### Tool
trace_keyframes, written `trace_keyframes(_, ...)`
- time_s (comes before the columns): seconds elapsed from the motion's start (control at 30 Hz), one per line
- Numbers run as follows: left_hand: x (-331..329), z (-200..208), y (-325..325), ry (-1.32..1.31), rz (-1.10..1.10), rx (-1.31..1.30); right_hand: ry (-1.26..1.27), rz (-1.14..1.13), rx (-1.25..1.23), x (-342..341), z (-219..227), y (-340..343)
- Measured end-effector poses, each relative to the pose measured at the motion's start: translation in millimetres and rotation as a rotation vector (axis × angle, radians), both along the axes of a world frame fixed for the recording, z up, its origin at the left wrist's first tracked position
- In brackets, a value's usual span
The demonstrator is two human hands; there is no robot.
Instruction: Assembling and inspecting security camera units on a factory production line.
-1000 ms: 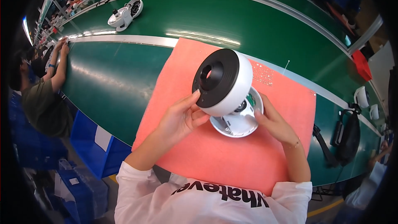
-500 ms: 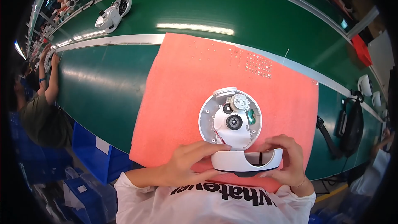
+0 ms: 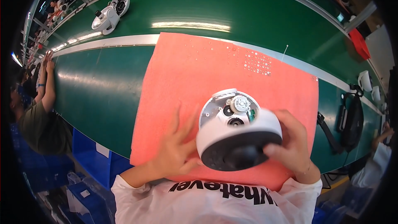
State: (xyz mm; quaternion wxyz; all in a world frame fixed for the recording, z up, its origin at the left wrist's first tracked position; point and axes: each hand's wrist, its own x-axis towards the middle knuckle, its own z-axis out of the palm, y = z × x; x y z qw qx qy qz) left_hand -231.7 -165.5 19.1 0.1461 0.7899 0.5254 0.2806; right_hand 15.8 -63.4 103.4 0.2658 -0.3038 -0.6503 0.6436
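Observation:
In my right hand point(image 3: 293, 143) is a round white camera cover point(image 3: 232, 151) with a black front face, tilted so that face points toward me. My right thumb presses on the black side and the fingers wrap behind the white rim. My left hand point(image 3: 176, 147) is just left of the cover, fingers spread and blurred, with no grip on it. Beyond the cover, a round white housing point(image 3: 206, 112) lies open-side up on the pink foam mat point(image 3: 166, 87). A silver motor point(image 3: 239, 104), black round parts and a green circuit board show inside it; its near part is hidden.
Small screws point(image 3: 258, 63) lie in rows on the mat's far part. A similar white device point(image 3: 108, 18) rests on the green conveyor point(image 3: 248, 4). A black bag point(image 3: 352, 120) lies at the right, a blue bin point(image 3: 91, 149) stands lower left. Another person point(image 3: 37, 120) works at far left.
The cover has been lifted and turned, its black face now toward me, and it overlaps the housing. My left hand has let go of it and moved left.

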Motion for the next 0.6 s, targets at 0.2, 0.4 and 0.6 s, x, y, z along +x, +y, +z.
trace_keyframes(0.2, -20, 14, 18, -0.303, -0.034, -0.119, -0.037, 0.038, -0.160, -18, -2, 23)
trace_keyframes(0.4, -16, 17, 19, -0.404, -0.119, -0.066, -0.039, 0.054, -0.077, -16, -8, 23)
trace_keyframes(0.6, -12, -3, 7, -0.474, -0.106, -0.038, -0.048, 0.024, -0.168, -23, -5, 26)
